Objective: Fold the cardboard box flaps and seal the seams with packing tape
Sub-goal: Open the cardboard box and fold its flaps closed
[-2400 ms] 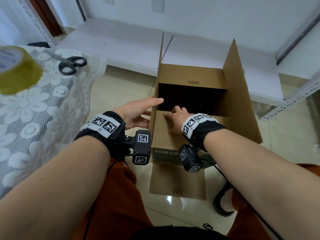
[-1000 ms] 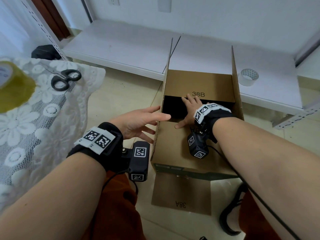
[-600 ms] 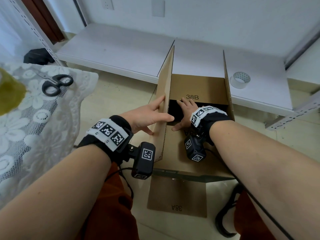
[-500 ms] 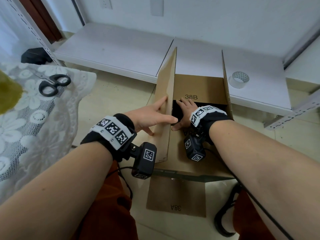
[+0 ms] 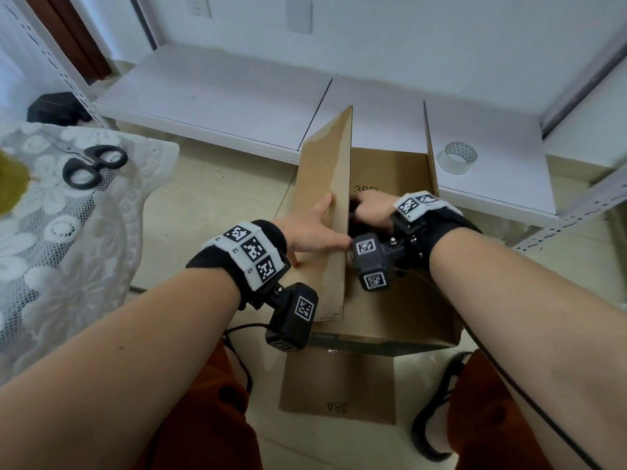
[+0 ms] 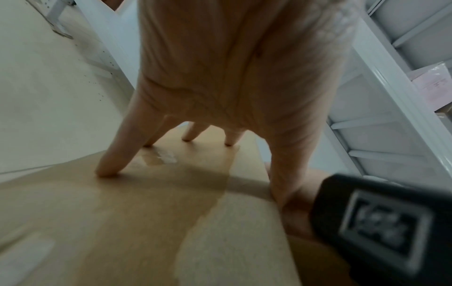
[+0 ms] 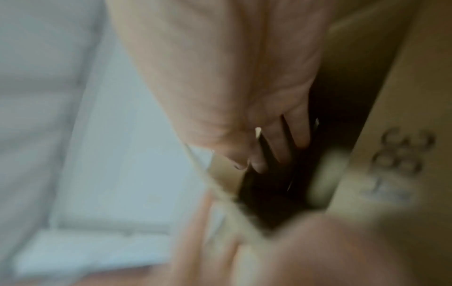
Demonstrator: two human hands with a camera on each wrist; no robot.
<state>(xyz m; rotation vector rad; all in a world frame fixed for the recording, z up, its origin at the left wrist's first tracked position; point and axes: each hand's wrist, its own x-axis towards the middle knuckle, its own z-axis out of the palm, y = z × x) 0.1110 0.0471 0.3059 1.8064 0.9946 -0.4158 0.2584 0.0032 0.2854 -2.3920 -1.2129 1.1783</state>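
On pale floor tiles (image 5: 217, 198), cardboard box (image 5: 400, 313).

"38A" is printed on the cardboard box's (image 5: 390, 320) near flap (image 5: 336, 385).

The right hand (image 5: 368, 212) is partly hidden behind the raised left flap (image 5: 325, 212) of the cardboard box (image 5: 390, 310), so its fingertips cannot be seen in the head view; the right wrist view is heavily blurred, and whether those fingers (image 7: 276, 135) curl or lie straight cannot be told; the printed code (image 5: 364, 189) on the far flap is part covered; a yellow-green object (image 5: 10, 181) is cut off at the left edge.
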